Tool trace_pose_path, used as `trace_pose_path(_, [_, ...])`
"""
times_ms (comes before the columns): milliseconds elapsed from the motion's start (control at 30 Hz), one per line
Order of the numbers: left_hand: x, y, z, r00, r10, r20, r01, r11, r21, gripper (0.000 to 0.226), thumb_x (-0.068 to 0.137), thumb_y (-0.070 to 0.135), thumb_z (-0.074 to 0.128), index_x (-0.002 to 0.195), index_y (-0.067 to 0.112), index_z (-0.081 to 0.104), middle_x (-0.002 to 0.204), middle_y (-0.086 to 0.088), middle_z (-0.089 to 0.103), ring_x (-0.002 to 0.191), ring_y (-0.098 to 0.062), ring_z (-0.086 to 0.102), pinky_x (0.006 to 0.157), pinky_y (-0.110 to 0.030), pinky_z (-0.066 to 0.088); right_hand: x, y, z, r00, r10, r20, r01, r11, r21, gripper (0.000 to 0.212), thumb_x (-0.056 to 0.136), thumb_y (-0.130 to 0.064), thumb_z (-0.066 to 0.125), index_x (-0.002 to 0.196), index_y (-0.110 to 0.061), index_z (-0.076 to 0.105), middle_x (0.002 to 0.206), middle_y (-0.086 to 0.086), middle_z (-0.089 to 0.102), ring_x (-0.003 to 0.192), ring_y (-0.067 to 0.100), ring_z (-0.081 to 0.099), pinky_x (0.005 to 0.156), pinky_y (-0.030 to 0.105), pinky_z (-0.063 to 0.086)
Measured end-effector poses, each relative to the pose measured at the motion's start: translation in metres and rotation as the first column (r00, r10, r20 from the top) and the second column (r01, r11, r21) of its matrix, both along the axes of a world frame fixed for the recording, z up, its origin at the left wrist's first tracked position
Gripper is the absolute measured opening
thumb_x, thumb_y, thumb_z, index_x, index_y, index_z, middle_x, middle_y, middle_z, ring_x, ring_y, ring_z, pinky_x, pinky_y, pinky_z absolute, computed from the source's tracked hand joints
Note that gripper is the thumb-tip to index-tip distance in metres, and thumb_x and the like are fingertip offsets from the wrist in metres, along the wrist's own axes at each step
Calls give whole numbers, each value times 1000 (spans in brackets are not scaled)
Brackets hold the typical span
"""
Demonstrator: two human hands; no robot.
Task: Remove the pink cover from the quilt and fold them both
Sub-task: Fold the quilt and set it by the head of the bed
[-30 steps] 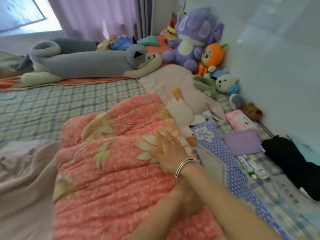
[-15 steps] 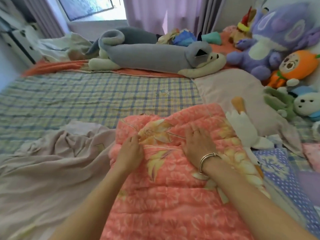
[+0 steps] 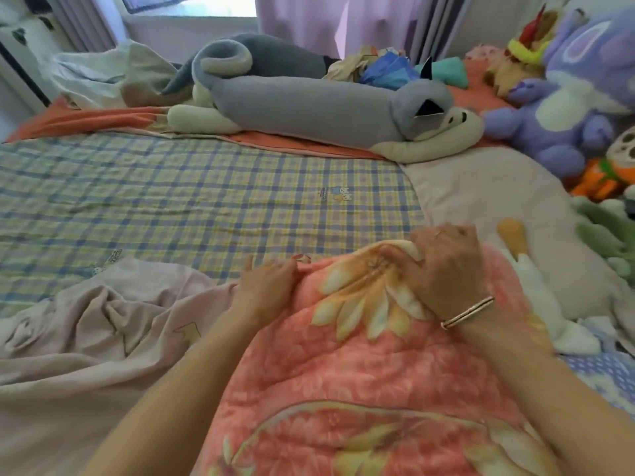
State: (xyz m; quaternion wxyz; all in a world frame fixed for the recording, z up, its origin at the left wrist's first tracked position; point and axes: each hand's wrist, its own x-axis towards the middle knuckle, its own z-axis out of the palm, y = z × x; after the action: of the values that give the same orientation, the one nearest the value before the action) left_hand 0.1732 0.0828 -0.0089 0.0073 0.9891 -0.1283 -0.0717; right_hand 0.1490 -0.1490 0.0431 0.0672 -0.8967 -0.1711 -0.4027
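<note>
Head view: we see left hand and right hand gripping the quilt edge; uneven pulling may skew its fold.

One quilt, one pink cover, two hands (one braceleted), one grey plush.

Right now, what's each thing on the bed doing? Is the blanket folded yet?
quilt: out of its cover, far edge bunched up.
pink cover: off, crumpled left of the quilt, not folded.
left hand: grips the quilt's far edge.
right hand: grips a bunched fold of the quilt.
grey plush: lying across the bed's head.
goose plush: lying right of the quilt.
</note>
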Motion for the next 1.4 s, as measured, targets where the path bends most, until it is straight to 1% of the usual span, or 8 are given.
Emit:
trace_pose_path(100, [37, -8, 38, 878, 213, 430, -116, 964, -240, 41, 95, 18, 20, 93, 6, 59, 79, -15, 68, 72, -31, 64, 87, -41, 34, 21, -19, 6, 982, -150, 112, 149, 989, 14, 29, 86, -37, 54, 72, -12, 53, 61, 9, 58, 68, 22, 42, 66, 35, 27])
trace_pose_path(300, [76, 10, 44, 920, 391, -23, -359, 818, -450, 38, 99, 36, 34, 123, 9, 49, 127, -18, 53, 119, -35, 49, 99, -47, 34, 32, -40, -56, 450, -467, -761, 310, 881, -357, 37, 99, -29, 26, 130, -16, 42, 135, 8, 49, 126, 24, 42, 110, 50, 15])
trace_pose_path(533, [52, -18, -15, 990, 83, -110, -90, 994, -58, 43, 94, 55, 30, 107, 17, 44, 117, -3, 60, 110, -23, 53, 98, -44, 28, 44, -70, -28, 288, -389, -875, 246, 913, -325, 43, 83, -48, 49, 119, -25, 54, 122, 6, 60, 116, 26, 52, 105, 42, 30])
trace_pose_path(767, [62, -21, 2, 892, 434, 130, -401, 890, -219, 36, 93, 14, 47, 128, 11, 40, 133, -15, 36, 122, -32, 34, 105, -50, 23, 43, -50, -31, 913, -324, -249, 300, 945, -129, 23, 81, -28, 53, 98, -13, 51, 88, 15, 65, 86, 28, 48, 78, 40, 34])
trace_pose_path(933, [-34, -94, 1, 941, -222, 256, 320, 828, -461, 40, 90, 33, 33, 112, 13, 61, 112, -7, 61, 107, -19, 48, 90, -59, 43, -16, -25, -48, 801, -28, -598, -52, 992, -116, 47, 93, -44, 26, 120, -14, 49, 128, 6, 57, 115, 26, 50, 92, 53, 41])
trace_pose_path(1133, [-93, -114, -31, 915, -351, -199, 287, 912, -292, 85, 85, 62, -9, 141, 19, 38, 153, -1, 28, 143, -15, 22, 116, -49, 13, -80, -90, -66, 295, -497, -816, 118, 866, -485, 100, 75, -71, -22, 143, -22, 32, 151, 0, 30, 139, 16, 29, 108, 60, 22])
trace_pose_path(1267, [-144, -134, 13, 864, -400, -305, 256, 872, -416, 96, 68, 79, -4, 149, 29, 10, 158, 3, -2, 145, -14, -7, 112, -53, -11, -99, -96, -41, 175, -313, -933, 475, 857, -199, 90, 81, -71, 37, 149, -24, -1, 157, 1, -7, 144, 24, -3, 114, 55, 10])
trace_pose_path(1400, [-210, -152, 10, 874, -425, -234, 360, 891, -275, 63, 93, 60, 8, 134, 26, 42, 139, -2, 51, 129, -16, 48, 102, -58, 27, -151, -94, -19, 294, 123, -948, 591, 756, 281, 127, 43, -87, 58, 146, -23, 19, 152, -2, 23, 140, 19, 21, 115, 41, 21])
